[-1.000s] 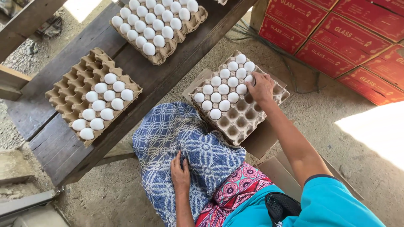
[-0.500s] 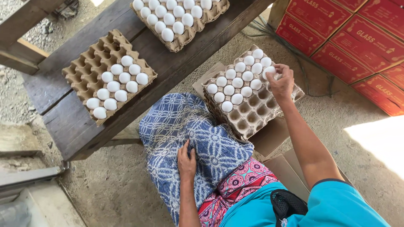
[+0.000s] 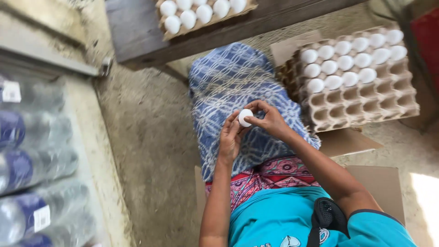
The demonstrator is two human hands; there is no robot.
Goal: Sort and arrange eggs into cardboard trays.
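Both my hands meet over my lap, above the blue patterned cloth (image 3: pixel 238 77) on my legs. Between them is one white egg (image 3: pixel 245 117). My right hand (image 3: pixel 270 120) pinches it with the fingertips from the right. My left hand (image 3: pixel 230 136) touches it from the left and below. To the right a brown cardboard egg tray (image 3: pixel 366 103) rests on a box; its upper rows hold white eggs, its lower cups are bare.
A dark wooden bench (image 3: pixel 137 32) crosses the top with another egg tray (image 3: pixel 201 13) on it. Shrink-wrapped water bottles (image 3: pixel 32 160) lie at the left. Flat cardboard (image 3: pixel 375 183) lies under me on the dirt floor. A red crate (image 3: pixel 427 41) stands at the right edge.
My right hand left the tray with an egg and came to my lap. My left hand lifted off my knee to meet it. The view swung left.
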